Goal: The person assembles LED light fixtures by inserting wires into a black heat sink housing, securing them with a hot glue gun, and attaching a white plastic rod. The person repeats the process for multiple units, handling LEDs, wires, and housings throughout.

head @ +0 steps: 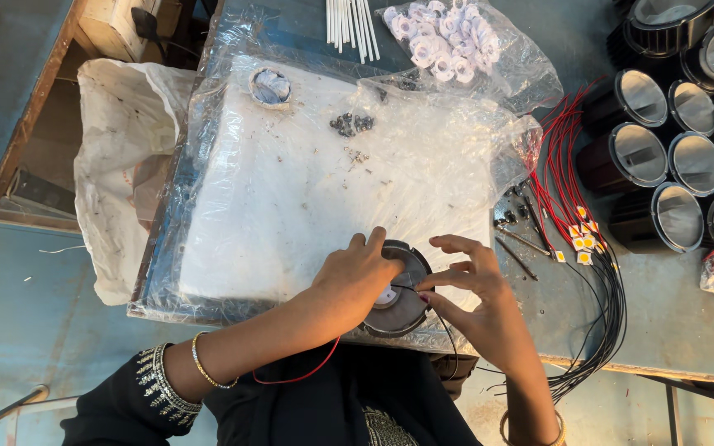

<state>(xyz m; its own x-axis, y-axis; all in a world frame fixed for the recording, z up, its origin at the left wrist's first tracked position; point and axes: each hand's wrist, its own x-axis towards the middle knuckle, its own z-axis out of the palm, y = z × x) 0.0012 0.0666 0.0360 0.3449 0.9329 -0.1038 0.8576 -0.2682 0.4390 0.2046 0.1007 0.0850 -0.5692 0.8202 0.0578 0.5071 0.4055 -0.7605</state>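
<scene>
Two hands on one round dark lamp housing (398, 291) at the near edge of the plastic-covered work pad (291, 190): left hand (355, 277) grips its rim from above, right hand (477, 293) pinches a thin wire (411, 287) at its centre. Right of the right hand lie red and black wire leads (568, 190); beyond them, stacked black housings (671, 149). Screws (351, 124) sit well beyond the left hand.
</scene>
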